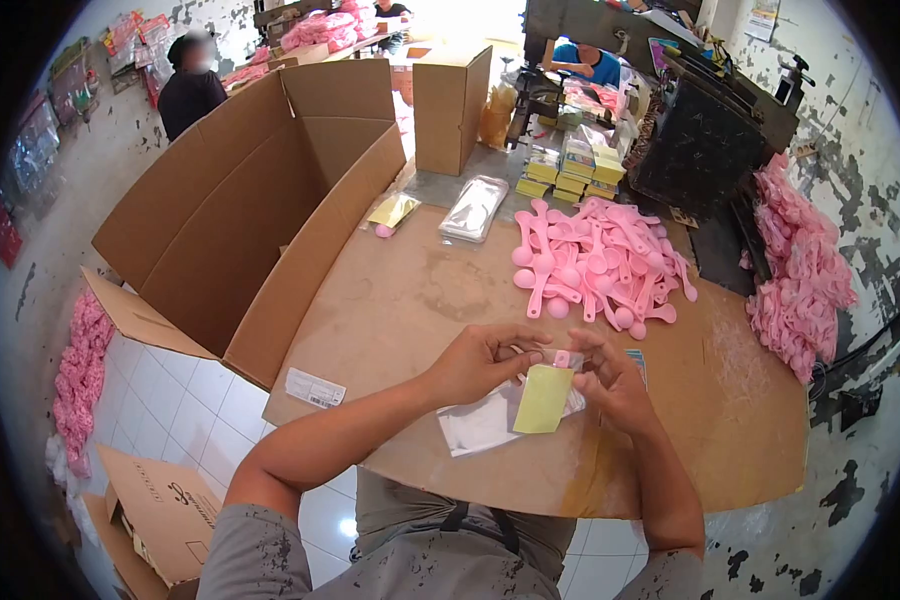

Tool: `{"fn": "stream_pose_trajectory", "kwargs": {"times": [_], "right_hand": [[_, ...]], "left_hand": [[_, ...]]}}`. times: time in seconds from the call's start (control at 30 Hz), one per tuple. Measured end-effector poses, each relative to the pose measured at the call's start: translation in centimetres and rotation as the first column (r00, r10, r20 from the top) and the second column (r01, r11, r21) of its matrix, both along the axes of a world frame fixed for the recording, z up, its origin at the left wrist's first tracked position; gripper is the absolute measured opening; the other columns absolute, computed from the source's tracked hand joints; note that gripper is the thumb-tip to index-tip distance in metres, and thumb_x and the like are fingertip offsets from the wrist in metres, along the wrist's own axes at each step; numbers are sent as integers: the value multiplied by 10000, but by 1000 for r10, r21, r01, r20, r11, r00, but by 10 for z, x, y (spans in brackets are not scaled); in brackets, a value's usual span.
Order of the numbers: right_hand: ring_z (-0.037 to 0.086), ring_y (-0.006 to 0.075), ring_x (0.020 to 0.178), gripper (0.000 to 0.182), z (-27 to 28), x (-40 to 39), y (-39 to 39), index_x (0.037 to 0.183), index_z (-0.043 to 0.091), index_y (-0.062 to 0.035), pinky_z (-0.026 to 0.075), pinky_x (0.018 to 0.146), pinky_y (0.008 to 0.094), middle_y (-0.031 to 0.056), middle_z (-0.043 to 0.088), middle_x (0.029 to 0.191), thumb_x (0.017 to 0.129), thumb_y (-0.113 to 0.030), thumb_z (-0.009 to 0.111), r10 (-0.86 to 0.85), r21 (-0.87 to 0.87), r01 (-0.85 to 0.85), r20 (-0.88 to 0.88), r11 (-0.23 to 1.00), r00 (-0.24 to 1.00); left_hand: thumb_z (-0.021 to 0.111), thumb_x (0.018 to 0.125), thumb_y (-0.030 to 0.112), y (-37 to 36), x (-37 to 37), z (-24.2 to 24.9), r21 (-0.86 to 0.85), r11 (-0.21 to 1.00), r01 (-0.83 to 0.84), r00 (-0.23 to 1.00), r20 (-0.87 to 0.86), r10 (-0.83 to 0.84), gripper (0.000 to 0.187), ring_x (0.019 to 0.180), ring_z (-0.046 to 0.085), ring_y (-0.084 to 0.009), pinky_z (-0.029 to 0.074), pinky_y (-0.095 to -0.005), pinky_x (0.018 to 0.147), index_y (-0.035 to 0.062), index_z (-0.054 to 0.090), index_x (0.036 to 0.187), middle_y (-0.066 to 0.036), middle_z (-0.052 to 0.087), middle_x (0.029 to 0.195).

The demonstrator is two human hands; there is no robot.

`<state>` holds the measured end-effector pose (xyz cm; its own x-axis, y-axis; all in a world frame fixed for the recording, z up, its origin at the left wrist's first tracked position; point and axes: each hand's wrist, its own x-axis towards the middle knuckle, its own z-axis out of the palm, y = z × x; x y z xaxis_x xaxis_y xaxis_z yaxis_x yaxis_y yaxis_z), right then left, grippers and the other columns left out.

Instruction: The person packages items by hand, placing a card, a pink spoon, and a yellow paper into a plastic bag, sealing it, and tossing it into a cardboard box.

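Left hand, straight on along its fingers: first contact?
Probably the pink handle showing above the yellow card, just past the left hand's fingertips; one view leaves the exact depth unclear.

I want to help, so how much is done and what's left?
One clear packet, showing yellow and pink, looks done beside the open cardboard box.
The left hand and right hand have a yellow card with a pink scoop.
Plenty seems left: a pink scoop heap, yellow card stacks and flat clear bags.
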<state>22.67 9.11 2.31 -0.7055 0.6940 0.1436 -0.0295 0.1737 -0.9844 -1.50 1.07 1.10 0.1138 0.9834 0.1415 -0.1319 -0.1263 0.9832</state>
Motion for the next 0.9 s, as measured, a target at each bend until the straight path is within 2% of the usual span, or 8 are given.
{"fn": "stream_pose_trajectory", "kwargs": {"times": [0.17, 0.43, 0.53, 0.63, 0.73, 0.83, 0.87, 0.9], "right_hand": [[673, 125, 978, 404, 4, -1, 0, 1330, 576, 16, 543, 864, 278, 47, 681, 1085, 948, 5, 708, 83, -188, -78, 18, 979, 996], [670, 104, 940, 321, 5, 7, 10, 1229, 647, 26, 545, 834, 271, 35, 694, 1027, 923, 12, 741, 43, -93, -38, 47, 995, 998], [663, 99, 925, 327, 7, 4, 8, 1219, 658, 26, 537, 821, 262, 29, 694, 1003, 911, -3, 763, -4, -53, 5, 10, 999, 1000], [657, 98, 911, 339, 14, 4, 5, 1226, 662, 13, 528, 809, 254, 28, 696, 1004, 908, -20, 776, 2, -51, -4, -52, 999, 999], [655, 103, 913, 319, 13, 8, 7, 1232, 669, -8, 527, 805, 258, 35, 703, 1025, 929, -47, 763, 9, -25, -11, -99, 1000, 995], [651, 106, 918, 278, 28, 19, 14, 1217, 680, -20, 529, 810, 276, 39, 709, 1044, 954, -87, 740, -35, 58, 35, -14, 998, 999], [649, 107, 918, 265, 35, 24, 19, 1210, 684, -23, 529, 813, 284, 39, 711, 1049, 961, -101, 733, -58, 93, 54, 36, 994, 998], [656, 125, 912, 266, 38, 30, 27, 1201, 690, -21, 532, 816, 296, 45, 710, 1041, 957, -118, 735, -147, 252, 116, 106, 961, 983]], "left_hand": [[649, 1027, 67, 1, -2, 3, -6, 1000, -5, 999, 32, 5, 343, 827, 669, -68, 577, -246, 737, 10, 618, 1363, -56, 738, 1088], [640, 1044, 133, -1, 1, 7, -56, 998, -10, 981, 192, 20, 396, 879, 656, -62, 561, -237, 730, 25, 568, 1418, -58, 704, 1159], [675, 1029, 178, 2, 7, -8, 39, 999, -7, 991, 131, 2, 377, 871, 663, -64, 561, -242, 723, 14, 602, 1362, -58, 722, 1123], [680, 1026, 161, -2, 4, 0, -26, 995, 93, 995, -34, -94, 246, 910, 671, -75, 567, -261, 743, 14, 638, 1218, -26, 723, 1037], [705, 1009, 157, 0, -4, 6, -68, 985, 158, 987, 13, -157, 176, 905, 680, -84, 565, -263, 737, 25, 652, 1113, -24, 724, 1031], [693, 1013, 143, -5, -28, 43, -57, 995, -78, 989, -131, 70, 152, 911, 696, -116, 575, -274, 729, 26, 658, 1103, -53, 723, 1052], [653, 1037, 180, -2, -41, 40, 55, 943, -327, 945, -3, 327, 167, 949, 701, -144, 579, -299, 757, 28, 658, 1105, -75, 716, 1092], [613, 1062, 217, -1, -48, 50, 128, 817, -562, 826, 149, 544, 197, 988, 706, -171, 583, -324, 786, 30, 658, 1106, -96, 709, 1132]]}}
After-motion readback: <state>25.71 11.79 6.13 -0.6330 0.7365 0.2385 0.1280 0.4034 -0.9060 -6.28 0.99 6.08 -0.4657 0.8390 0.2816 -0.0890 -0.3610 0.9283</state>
